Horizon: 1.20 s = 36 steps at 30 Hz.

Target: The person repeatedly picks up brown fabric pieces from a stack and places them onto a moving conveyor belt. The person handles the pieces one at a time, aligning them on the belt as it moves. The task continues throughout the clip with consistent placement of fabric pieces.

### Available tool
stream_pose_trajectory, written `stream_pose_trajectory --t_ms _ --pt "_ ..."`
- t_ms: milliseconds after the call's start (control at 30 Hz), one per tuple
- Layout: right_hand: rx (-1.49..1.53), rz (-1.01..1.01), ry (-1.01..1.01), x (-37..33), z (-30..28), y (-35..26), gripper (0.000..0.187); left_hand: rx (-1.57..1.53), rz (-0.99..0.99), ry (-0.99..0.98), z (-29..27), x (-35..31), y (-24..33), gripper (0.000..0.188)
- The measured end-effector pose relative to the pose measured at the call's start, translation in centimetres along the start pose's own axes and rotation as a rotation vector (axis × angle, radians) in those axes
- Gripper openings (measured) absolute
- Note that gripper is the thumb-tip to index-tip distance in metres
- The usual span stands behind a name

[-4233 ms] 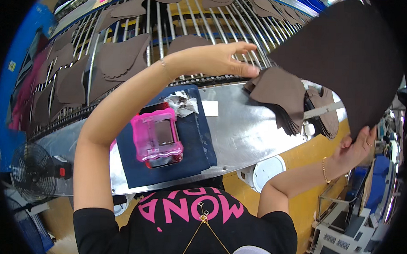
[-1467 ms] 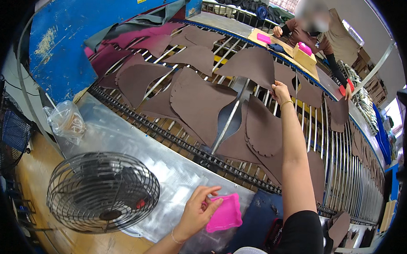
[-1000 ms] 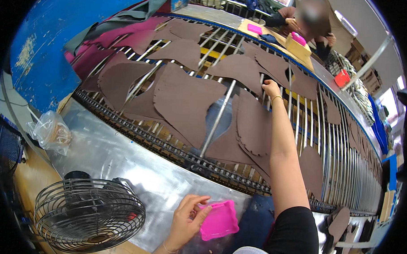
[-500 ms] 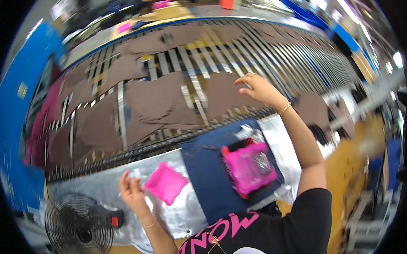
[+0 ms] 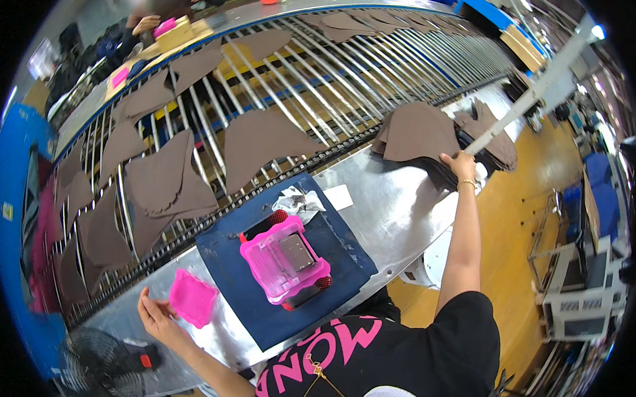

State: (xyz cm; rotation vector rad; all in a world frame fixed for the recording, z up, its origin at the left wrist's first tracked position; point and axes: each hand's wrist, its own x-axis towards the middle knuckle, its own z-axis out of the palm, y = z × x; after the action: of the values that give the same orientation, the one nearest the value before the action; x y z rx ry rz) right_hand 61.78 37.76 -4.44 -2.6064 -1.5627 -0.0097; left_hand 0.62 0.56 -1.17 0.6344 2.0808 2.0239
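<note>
A smooth yellow-tan floor (image 5: 530,227) extends below and to the right of the right fingers (image 5: 448,160). A silver sheet-metal surface (image 5: 374,193) runs between the right fingers and the left fingers (image 5: 146,307). A conveyor rack of parallel metal rods (image 5: 336,66) spans the area beyond both. A blue-painted metal housing (image 5: 13,209) stands left of the left fingers. A black wire-caged fan (image 5: 96,364) sits near, below-left of the same fingers. A pale grey box-shaped unit with dark panels (image 5: 582,306) stands well right of the right fingers. A bright white lamp (image 5: 598,31) glows above-right of them.
</note>
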Motion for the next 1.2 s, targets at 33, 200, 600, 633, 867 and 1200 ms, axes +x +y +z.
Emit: stream_pose_trajectory --t_ms 33,200,600,633,867,1200 --pt "-0.073 -0.031 0.009 -0.2 -0.4 -0.3 0.071 0.010 0.011 0.000 0.5 -0.3 0.4 0.029" --pt "-0.076 -0.321 0.150 0.3 -2.6 0.1 0.044 0.062 0.044 -0.057 1.4 -0.9 1.2 0.021" --pt "1.387 -0.698 0.000 -16.0 -17.1 -14.7 0.028 0.056 0.375 -0.563 12.5 -1.3 8.4 0.039" --pt "1.522 -0.701 -0.059 -18.0 -16.2 -16.7 0.028 -0.046 0.239 -0.586 12.3 -1.3 8.6 0.042" --pt "1.357 -1.136 -0.202 -26.6 -12.1 -21.4 0.018 -0.230 -0.029 -0.487 6.2 1.6 11.2 0.018" --pt "1.123 -1.406 -0.447 -31.3 -9.3 -21.7 0.013 0.038 0.110 -0.291 -1.8 0.2 10.7 0.016"
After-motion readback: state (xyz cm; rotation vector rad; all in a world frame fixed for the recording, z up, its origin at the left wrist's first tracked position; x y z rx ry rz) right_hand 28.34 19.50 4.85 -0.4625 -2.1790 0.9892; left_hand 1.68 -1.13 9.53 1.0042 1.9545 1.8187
